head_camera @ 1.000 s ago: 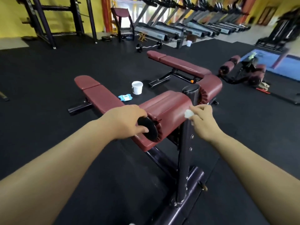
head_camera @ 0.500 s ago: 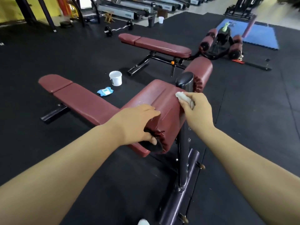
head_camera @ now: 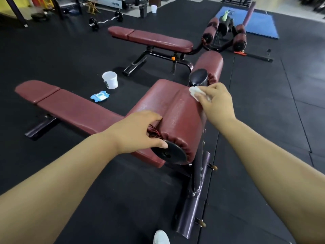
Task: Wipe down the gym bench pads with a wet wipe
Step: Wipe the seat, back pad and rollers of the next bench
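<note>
Fingers [head_camera: 204, 95] of the right hand [head_camera: 218, 104], head view, pinch the wet wipe [head_camera: 194, 91] against the roller pad [head_camera: 179, 117], far end; left hand [head_camera: 137, 132] clasps its near end. Risk: the pad likely rolls if that clasp loosens, leaving patches unwiped.

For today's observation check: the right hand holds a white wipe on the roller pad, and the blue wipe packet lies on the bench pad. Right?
No: the head view shows the blue wipe packet on the floor. The right hand does hold the white wipe on the roller pad.
</note>
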